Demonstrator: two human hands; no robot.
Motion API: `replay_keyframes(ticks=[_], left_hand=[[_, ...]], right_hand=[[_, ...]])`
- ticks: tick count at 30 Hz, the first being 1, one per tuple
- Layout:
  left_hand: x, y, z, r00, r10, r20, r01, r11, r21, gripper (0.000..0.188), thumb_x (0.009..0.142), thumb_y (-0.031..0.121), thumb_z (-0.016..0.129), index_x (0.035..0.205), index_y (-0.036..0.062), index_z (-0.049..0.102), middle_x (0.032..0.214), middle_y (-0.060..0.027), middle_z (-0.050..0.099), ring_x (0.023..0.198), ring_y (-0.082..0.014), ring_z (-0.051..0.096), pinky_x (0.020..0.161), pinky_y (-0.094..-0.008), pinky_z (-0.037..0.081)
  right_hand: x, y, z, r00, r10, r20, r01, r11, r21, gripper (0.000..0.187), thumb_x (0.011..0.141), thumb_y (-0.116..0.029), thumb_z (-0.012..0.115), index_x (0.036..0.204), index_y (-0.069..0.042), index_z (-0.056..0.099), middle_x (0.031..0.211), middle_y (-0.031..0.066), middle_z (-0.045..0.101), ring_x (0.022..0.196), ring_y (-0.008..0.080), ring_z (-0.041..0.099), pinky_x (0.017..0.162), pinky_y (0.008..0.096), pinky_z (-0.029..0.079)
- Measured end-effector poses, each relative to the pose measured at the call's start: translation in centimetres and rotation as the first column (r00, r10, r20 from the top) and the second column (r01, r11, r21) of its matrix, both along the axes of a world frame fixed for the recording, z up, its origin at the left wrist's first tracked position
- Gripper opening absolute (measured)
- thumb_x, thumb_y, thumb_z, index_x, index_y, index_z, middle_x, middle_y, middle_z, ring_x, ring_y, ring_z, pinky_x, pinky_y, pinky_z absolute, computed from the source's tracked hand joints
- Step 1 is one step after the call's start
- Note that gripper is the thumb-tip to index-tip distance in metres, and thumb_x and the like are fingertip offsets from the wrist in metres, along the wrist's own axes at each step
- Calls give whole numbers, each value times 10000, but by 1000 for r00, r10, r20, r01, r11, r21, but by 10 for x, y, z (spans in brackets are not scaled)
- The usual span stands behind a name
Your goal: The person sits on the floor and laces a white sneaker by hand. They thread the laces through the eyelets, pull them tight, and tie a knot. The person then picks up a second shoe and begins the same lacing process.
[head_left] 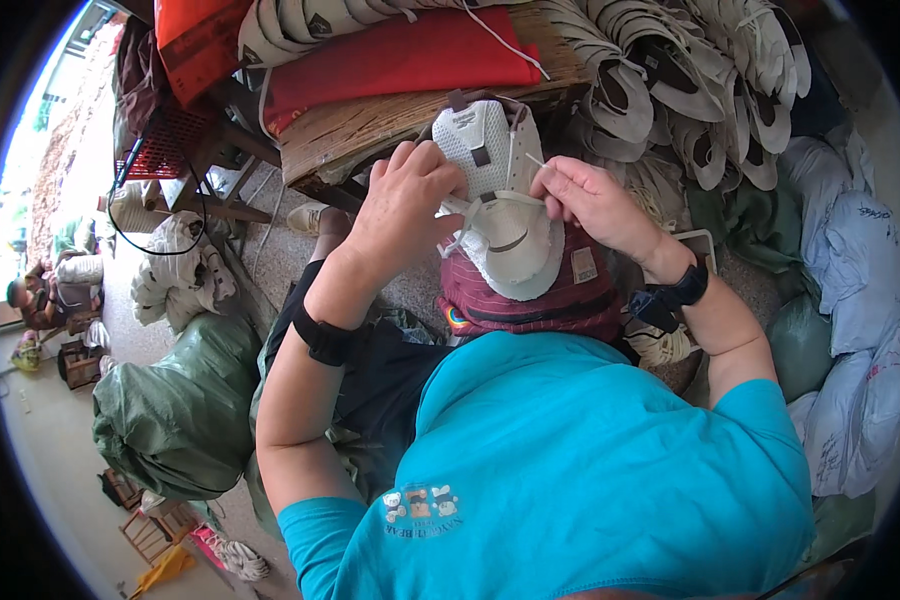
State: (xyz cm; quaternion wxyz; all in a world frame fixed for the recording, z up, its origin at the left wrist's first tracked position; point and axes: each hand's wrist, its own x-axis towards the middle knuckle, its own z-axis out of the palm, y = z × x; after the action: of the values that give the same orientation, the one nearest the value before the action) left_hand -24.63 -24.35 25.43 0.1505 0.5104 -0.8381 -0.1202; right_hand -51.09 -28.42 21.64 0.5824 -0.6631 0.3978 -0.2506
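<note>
Just above the middle of the view, toward twelve o'clock, a white shoe upper point(495, 180) rests on maroon striped cloth point(475, 300) at the person's lap, its rounded toe pointing to about half past five and its tongue to eleven; the left hand point(410, 200) works at its nine o'clock side, the right hand point(590, 205) at its three o'clock side.

The step in hand looks like working a white lace point(515, 198) across the upper's opening; to do it well, I would keep the two eyelet edges level, hold the strand flat and untwisted, and draw it evenly from both sides, since a hard pull from one side would probably skew the light upper on its soft support; the right hand would best guide its thin piece straight through a hole rather than push it at a slant.

The left forearm runs from the hand toward seven o'clock, wrist bent, back of the hand uppermost; its fingers curl together with the thumb below, though I cannot tell exactly what they grip; the right forearm runs toward half past four; its thumb and forefinger pinch a slim white piece pointing to ten o'clock, a lace end or a tool, I cannot tell which.
</note>
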Motion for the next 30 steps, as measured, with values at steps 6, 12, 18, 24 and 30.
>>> replay_keyframes(ticks=[6,12,18,24,30], left_hand=[[-8,0,-2,999,29,26,-28,998,-61,273,642,146,798,858,106,636,963,-40,554,1021,-272,523,882,-416,406],[2,2,-19,974,-63,-216,37,992,-123,159,704,127,770,800,84,650,870,-60,557,915,-276,505,789,-372,436],[-16,7,-13,977,195,-82,-202,976,-81,120,792,196,735,790,76,727,854,-64,575,895,-282,524,780,-401,451],[-18,4,-27,899,267,-348,-284,959,3,118,817,151,713,779,40,719,866,-77,587,870,-276,522,746,-385,446],[-35,3,-7,547,271,-792,-322,941,100,148,927,135,662,856,6,665,850,-69,605,777,-152,558,690,-289,448]], right_hand=[[8,0,11,999,32,-42,-29,997,73,284,1067,-268,448,982,-53,613,645,-71,471,541,9,386,500,194,328],[9,-7,12,984,172,-36,-159,958,239,308,1003,-256,536,829,-35,660,646,-34,545,556,49,470,507,247,382],[10,-15,13,957,276,-92,-243,933,266,353,1028,-246,502,763,-52,630,637,-45,542,542,18,456,492,193,342],[17,-29,11,903,265,-339,-303,951,-62,292,942,-236,568,724,-50,629,589,12,564,503,144,535,504,310,430],[42,-13,43,642,25,-766,-588,657,-472,177,873,-217,630,815,-51,640,727,125,635,727,358,645,675,452,525]])
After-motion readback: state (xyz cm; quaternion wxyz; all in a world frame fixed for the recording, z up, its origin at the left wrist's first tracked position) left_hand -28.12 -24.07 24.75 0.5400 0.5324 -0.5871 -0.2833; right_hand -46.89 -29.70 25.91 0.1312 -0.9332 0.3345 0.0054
